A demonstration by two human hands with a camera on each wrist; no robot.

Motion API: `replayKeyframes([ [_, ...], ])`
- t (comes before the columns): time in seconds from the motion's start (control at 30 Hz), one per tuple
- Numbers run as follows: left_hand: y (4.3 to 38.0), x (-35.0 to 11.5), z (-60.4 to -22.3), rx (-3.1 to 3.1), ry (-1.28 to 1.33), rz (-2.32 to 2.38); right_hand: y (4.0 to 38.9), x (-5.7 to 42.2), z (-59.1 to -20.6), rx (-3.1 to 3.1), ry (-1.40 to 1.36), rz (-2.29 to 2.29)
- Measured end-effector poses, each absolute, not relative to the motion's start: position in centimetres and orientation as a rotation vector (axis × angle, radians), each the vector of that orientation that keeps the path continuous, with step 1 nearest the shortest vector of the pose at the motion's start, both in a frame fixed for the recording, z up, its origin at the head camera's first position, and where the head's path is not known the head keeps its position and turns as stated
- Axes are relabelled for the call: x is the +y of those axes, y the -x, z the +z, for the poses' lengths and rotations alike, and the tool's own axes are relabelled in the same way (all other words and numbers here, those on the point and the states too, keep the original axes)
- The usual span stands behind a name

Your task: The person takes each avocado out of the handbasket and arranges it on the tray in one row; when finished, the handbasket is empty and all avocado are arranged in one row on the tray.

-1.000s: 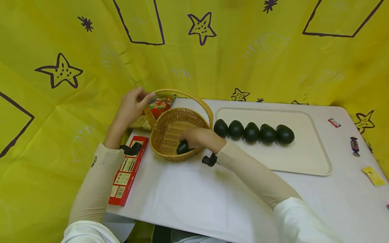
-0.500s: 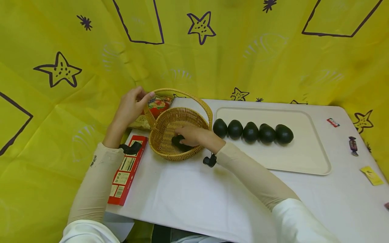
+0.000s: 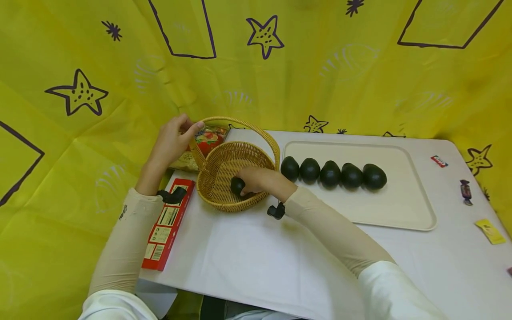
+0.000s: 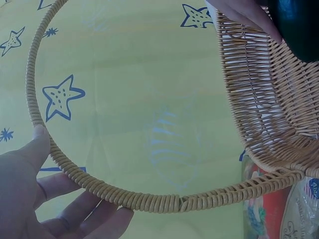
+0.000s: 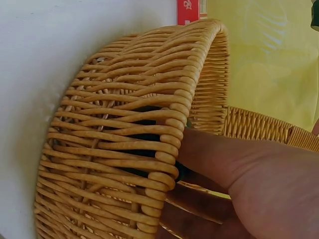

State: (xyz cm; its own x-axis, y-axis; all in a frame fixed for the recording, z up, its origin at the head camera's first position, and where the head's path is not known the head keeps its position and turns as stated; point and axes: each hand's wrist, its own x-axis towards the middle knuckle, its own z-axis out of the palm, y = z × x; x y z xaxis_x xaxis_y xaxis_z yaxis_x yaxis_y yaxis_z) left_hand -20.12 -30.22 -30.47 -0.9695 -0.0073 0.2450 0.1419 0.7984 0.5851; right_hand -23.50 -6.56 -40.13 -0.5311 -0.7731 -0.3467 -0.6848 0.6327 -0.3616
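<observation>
A round wicker basket (image 3: pixel 224 205) with a tall arched handle (image 4: pixel 144 203) stands at the left of the table. The left hand (image 3: pixel 173 137) pinches the side of that handle between thumb and fingertips. Inside the basket, the right hand (image 3: pixel 256 178) grips a dark green avocado (image 3: pixel 238 186), low near the basket's front right. Its thumb and fingers lie round the fruit, as the left wrist view partly shows with the avocado (image 4: pixel 299 30) at the top right. In the right wrist view the basket wall (image 5: pixel 114 124) hides most of the avocado and the fingertips.
Several avocados (image 3: pixel 330 174) line up on a cream tray (image 3: pixel 392 209) right of the basket. A red box (image 3: pixel 168 226) lies at the table's left edge. Food packets (image 3: pixel 210 138) sit behind the basket. Small wrapped sweets (image 3: pixel 466 192) lie at the far right.
Inside the basket, the right hand and avocado shifted slightly left, then the hand turned, its thumb now lying over the fruit's front. The left hand has stayed on the handle.
</observation>
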Motion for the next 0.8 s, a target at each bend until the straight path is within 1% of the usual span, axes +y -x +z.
replayKeyframes([
  [0.37, 20.16, -30.25, -30.56, -2.750, 0.109, -0.923, 23.44, -6.72, -40.09, 2.402, 1.091, -0.269],
  [0.8, 20.09, -30.27, -30.45, -2.759, 0.097, -0.932, 23.30, -6.54, -40.33, 2.405, 1.165, -0.272],
])
